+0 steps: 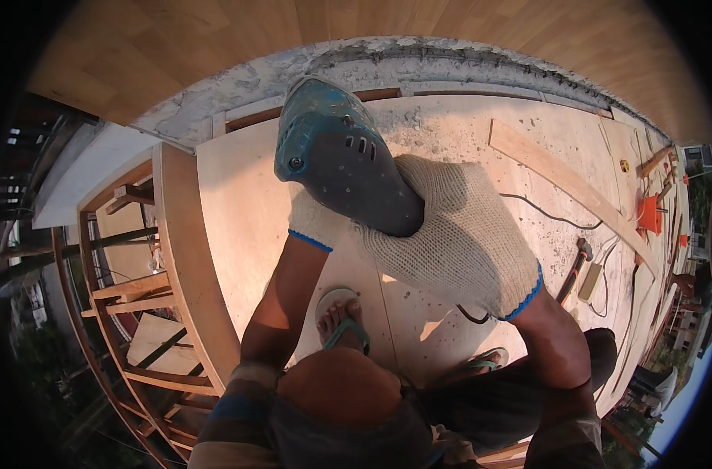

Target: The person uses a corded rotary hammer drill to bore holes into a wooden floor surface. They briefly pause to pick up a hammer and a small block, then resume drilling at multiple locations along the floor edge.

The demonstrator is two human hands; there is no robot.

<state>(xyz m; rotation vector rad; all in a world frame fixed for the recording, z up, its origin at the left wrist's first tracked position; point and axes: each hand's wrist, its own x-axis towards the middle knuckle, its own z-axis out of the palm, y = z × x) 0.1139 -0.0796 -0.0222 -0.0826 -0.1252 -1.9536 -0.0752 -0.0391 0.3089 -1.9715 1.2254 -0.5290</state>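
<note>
Power tool (pixel 356 176): just above centre, toward 12 o'clock, held up over the plywood deck (pixel 418 320). Broad end teal, scuffed and dusty; tapering body dark grey, pale specks, row of vent slots, one screw showing at its 9 o'clock side. Working end hidden.

Right grip (pixel 461 227): knitted off-white glove, blue cuff, wrapped round the tool's narrow rear at about 4 o'clock of it. Left grip (pixel 318 215): matching glove, close under the tool at 7 o'clock; fingers covered by the housing, cannot tell whether closed.

Container: orange bucket (pixel 648 215), far out at 3 o'clock. Dark stick-like piece at its rim; inside too small to read.

Deck, 2 to 3 o'clock: long plank (pixel 571 195) lying slantwise, dark cable (pixel 555 213) partly beneath it, grit around. Just past 3: hammer (pixel 575 270), small wood block (pixel 590 283) beside it. Sandalled foot (pixel 342 320) at 6. Open timber frame (pixel 188 258) at 9; rough masonry strip (pixel 465 66) at 1.
</note>
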